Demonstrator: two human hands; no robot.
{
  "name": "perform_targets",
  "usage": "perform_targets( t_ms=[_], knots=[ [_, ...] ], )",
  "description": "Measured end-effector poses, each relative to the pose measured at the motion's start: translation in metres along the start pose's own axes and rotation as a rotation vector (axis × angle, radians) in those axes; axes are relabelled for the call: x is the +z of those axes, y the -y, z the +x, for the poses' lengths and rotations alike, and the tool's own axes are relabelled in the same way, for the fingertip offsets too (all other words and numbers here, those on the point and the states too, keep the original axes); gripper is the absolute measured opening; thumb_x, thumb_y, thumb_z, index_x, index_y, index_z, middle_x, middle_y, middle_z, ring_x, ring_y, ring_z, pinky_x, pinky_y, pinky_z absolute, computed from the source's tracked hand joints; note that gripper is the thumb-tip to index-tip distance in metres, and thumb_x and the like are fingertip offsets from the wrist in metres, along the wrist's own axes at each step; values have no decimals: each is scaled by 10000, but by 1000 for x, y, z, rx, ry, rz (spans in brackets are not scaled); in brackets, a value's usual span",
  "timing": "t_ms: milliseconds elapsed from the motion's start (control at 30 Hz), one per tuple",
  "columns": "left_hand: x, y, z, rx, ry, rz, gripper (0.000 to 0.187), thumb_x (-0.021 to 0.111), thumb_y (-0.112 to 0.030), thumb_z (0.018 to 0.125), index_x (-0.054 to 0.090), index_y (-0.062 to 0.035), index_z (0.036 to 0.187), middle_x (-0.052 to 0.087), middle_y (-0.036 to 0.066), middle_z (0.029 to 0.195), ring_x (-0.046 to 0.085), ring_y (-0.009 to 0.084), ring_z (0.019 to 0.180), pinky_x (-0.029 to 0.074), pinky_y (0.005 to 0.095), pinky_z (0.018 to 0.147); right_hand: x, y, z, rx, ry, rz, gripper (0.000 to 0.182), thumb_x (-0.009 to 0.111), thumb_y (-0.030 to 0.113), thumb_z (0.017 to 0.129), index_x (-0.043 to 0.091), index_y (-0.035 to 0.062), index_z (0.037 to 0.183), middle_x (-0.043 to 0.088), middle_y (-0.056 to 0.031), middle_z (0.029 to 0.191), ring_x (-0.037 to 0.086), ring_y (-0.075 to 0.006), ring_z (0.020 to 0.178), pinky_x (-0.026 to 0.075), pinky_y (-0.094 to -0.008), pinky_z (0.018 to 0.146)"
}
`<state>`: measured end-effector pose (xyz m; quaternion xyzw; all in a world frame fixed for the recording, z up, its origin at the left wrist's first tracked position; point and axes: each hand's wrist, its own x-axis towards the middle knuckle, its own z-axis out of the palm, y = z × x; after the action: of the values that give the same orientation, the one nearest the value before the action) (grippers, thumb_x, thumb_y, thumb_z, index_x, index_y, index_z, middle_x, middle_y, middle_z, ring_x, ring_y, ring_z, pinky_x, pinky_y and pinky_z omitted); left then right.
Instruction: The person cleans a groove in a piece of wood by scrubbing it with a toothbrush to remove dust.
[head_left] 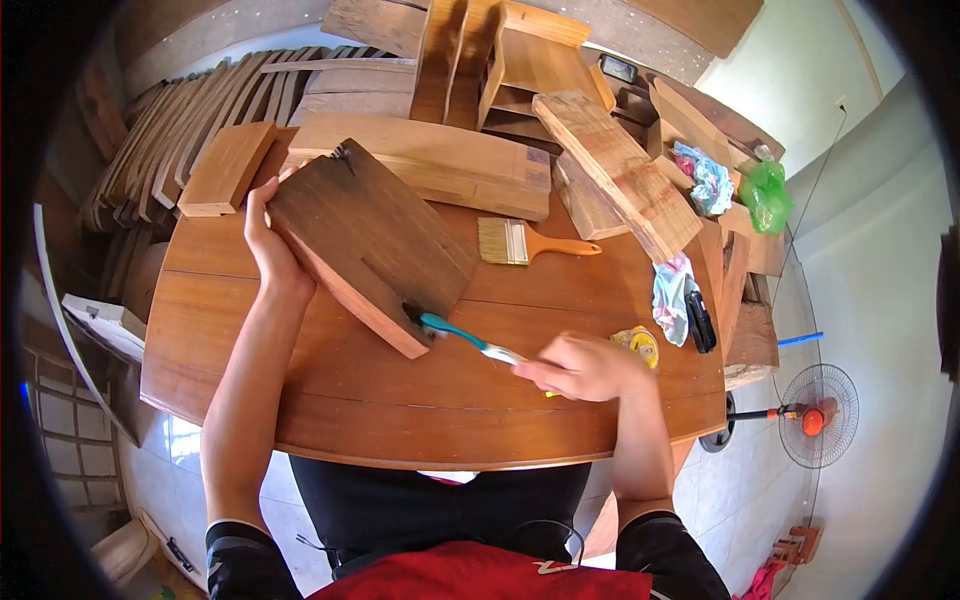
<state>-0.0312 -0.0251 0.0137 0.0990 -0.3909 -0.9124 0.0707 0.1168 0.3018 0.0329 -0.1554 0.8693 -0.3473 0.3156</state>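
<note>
Your left hand (pixel 270 243) grips the dark wooden board (pixel 375 225) while your right hand (pixel 590 368) holds a toothbrush (pixel 464 336) at the board's near end.

Paintbrush (pixel 515 242) on the table (pixel 350 432), right there! Left of it, the board (pixel 385 225), left hand (pixel 275 240) on its outer side. In front of the paintbrush, the toothbrush (pixel 458 332), right hand (pixel 582 368) at its handle end. Behind the paintbrush, a beam (pixel 450 160), then the shelf unit (pixel 545 62); off to its right, a plank (pixel 615 172), the cloth (pixel 671 302) and, farthest out, the fan (pixel 818 416).
</note>
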Motion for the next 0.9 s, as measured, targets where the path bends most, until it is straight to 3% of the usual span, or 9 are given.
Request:
perform_targets(
  t_ms=[100, 233, 300, 467, 567, 600, 700, 900],
  knots=[
    [2, 1, 1, -39, 40, -51, 441, 553, -405, 908, 627, -68, 1181, 666, 96, 1219, 585, 248, 1155, 430, 369, 1024, 25, 10, 21, -54, -262, -346, 637, 507, 483, 1046, 618, -17, 665, 513, -179, 531, 555, -259, 482, 404, -405, 502],
    [-6, 2, 11, -29, -6, -13, 433, 561, -402, 908, 648, -70, 1171, 667, 95, 1201, 590, 249, 1141, 446, 380, 1008, 8, 15, 8, 43, 3, -161, 661, 521, 528, 1026, 643, -23, 683, 517, -199, 546, 582, -271, 494, 406, -410, 505],
    [-3, 1, 8, 20, -19, -1, 434, 567, -403, 908, 653, -70, 1173, 668, 95, 1181, 592, 248, 1137, 451, 384, 1001, -1, 5, -7, 4, -72, -48, 651, 548, 552, 1008, 689, -6, 702, 519, -152, 522, 554, -232, 458, 368, -403, 478],
    [-4, 3, 7, -11, 30, -32, 448, 577, -415, 906, 648, -70, 1184, 668, 91, 1169, 592, 246, 1135, 452, 379, 997, 15, 10, 12, -59, -302, -240, 634, 559, 494, 1017, 645, -7, 638, 506, -214, 522, 502, -373, 455, 383, -464, 503],
    [-10, 5, 13, -23, -1, -30, 466, 579, -421, 905, 638, -69, 1203, 665, 93, 1187, 591, 246, 1138, 451, 377, 999, 27, 14, 18, -66, -313, -211, 631, 567, 482, 1015, 625, -14, 629, 505, -239, 548, 481, -417, 491, 381, -480, 510],
    [-12, 5, 14, -25, 3, -28, 464, 577, -420, 905, 636, -69, 1202, 665, 92, 1188, 592, 244, 1136, 451, 376, 998, 21, 15, 14, -16, -196, -188, 630, 564, 483, 1017, 635, -10, 631, 531, -213, 540, 516, -381, 480, 399, -459, 507],
    [-12, 4, 14, -15, 0, -13, 455, 576, -419, 904, 636, -74, 1194, 665, 87, 1184, 596, 239, 1130, 454, 373, 994, 0, 6, -7, -26, -106, -27, 673, 507, 528, 1029, 661, -11, 656, 569, -210, 559, 571, -387, 528, 438, -476, 546],
    [0, 5, 6, -46, -12, -19, 451, 574, -428, 902, 647, -79, 1178, 665, 78, 1166, 600, 240, 1114, 457, 375, 985, 25, 8, 18, -35, -197, -111, 686, 496, 516, 1040, 580, -23, 624, 506, -223, 536, 499, -378, 480, 389, -467, 510]
  ],
)
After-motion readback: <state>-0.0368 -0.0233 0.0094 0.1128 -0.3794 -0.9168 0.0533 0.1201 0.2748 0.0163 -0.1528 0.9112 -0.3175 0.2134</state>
